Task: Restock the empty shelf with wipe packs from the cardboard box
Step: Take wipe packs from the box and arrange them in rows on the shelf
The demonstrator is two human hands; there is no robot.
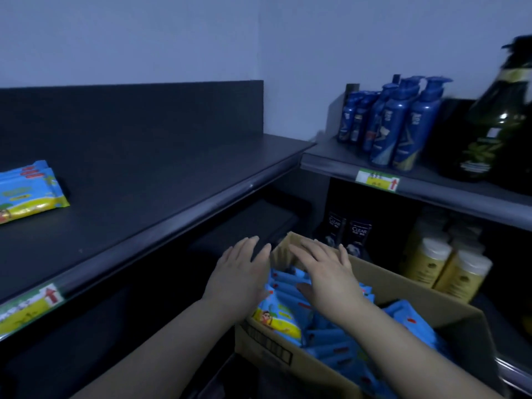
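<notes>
An open cardboard box (403, 286) sits low at the centre right, filled with several blue wipe packs (331, 338). My left hand (241, 275) hovers with straight fingers over the box's left edge. My right hand (325, 272) is spread flat above the packs at the far end of the box; whether it touches them is unclear. Neither hand holds anything. The dark shelf (161, 180) on the left carries a small stack of blue and yellow wipe packs (26, 191) at its far left.
The right shelf holds several blue pump bottles (397, 122) and a dark green bottle (495, 119). Below it stand black shampoo bottles (348, 234) and yellow bottles (449, 266). Price labels (377, 180) mark the shelf edges.
</notes>
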